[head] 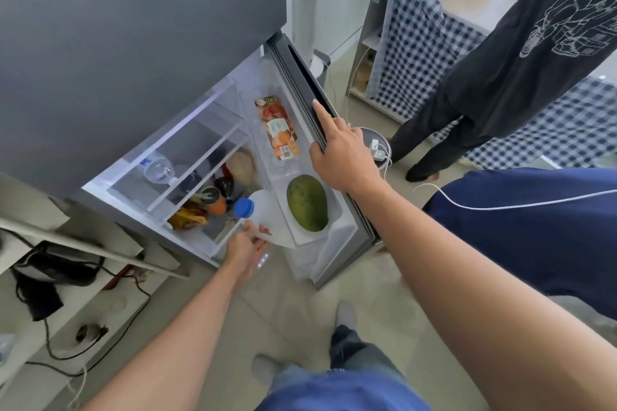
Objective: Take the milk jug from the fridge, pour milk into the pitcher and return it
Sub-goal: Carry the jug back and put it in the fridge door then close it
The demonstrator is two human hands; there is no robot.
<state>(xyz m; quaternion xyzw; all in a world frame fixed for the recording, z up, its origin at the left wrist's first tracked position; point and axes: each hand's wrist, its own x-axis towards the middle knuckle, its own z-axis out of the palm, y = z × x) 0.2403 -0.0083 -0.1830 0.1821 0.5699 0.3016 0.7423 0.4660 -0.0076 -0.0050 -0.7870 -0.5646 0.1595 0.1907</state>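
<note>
The grey fridge (140,43) stands with its lower door (320,90) swung open to the right. A white milk jug (270,217) with a blue cap sits at the front of the door shelf, next to a green mango (307,202). My left hand (245,248) grips the jug low on its near side. My right hand (344,153) rests on the top edge of the open door, index finger stretched along it. No pitcher is in view.
An orange food packet (280,130) lies in the upper door shelf. Fruit and a clear bottle (157,170) fill the inner shelves. Another person (521,53) in dark clothes stands at the right by checked cloth-covered tables. Cables and a dark bag (50,274) lie on a low shelf at left.
</note>
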